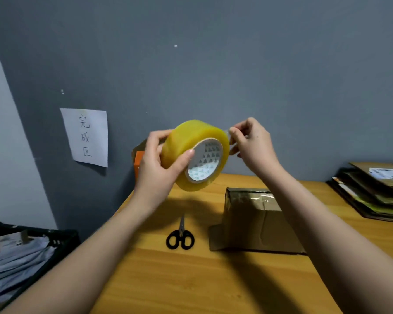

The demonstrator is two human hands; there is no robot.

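Pointing at camera — tape roll (197, 137) axis.

Tape roll (194, 155): wide, yellowish, translucent; white core printed with grey triangles. Held in air, tilted, core opening facing camera. Left hand (159, 159) grips left side, thumb across near face. Right hand (251, 141) pinches at upper-right edge, probably loose end; clear strip hard to make out.
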